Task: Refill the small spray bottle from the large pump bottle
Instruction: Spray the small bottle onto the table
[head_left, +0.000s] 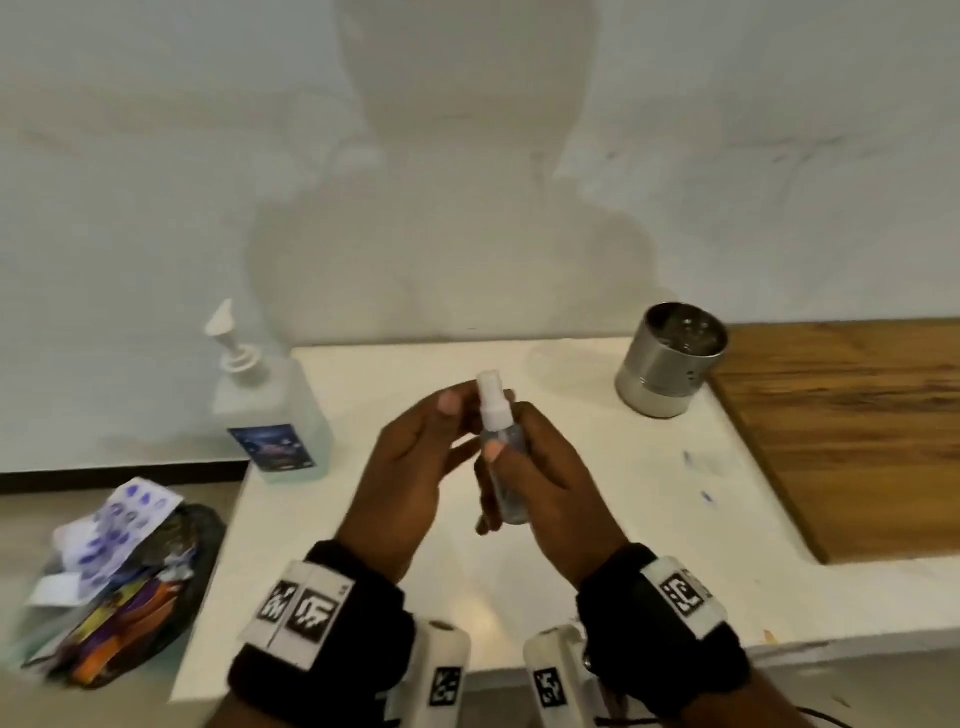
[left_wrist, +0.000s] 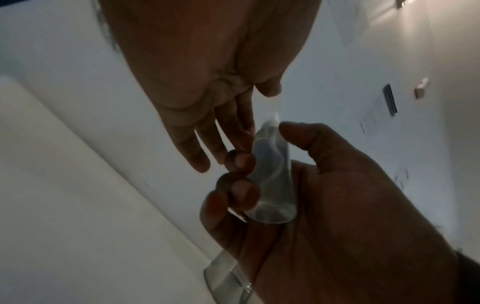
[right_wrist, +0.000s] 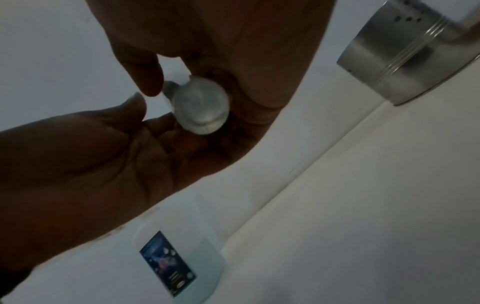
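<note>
My right hand (head_left: 501, 486) holds the small clear spray bottle (head_left: 511, 499) upright above the white counter, fingers curled round its body and thumb on its front. Its white spray head (head_left: 491, 395) sticks up above my hand. My left hand (head_left: 460, 423) is just left of the spray head with straight fingers; its thumb is close beside the head, and I see no grip. From below, the bottle's round base (right_wrist: 201, 107) shows between both hands. The large pump bottle (head_left: 275, 410) with a blue label stands at the counter's back left corner, untouched.
A steel canister (head_left: 672, 364) stands at the back right of the white counter (head_left: 597, 545). A wooden board (head_left: 841, 426) adjoins on the right. Left of the counter, lower down, lies a dark bag (head_left: 119, 582) stuffed with wrappers and paper. A white wall is behind.
</note>
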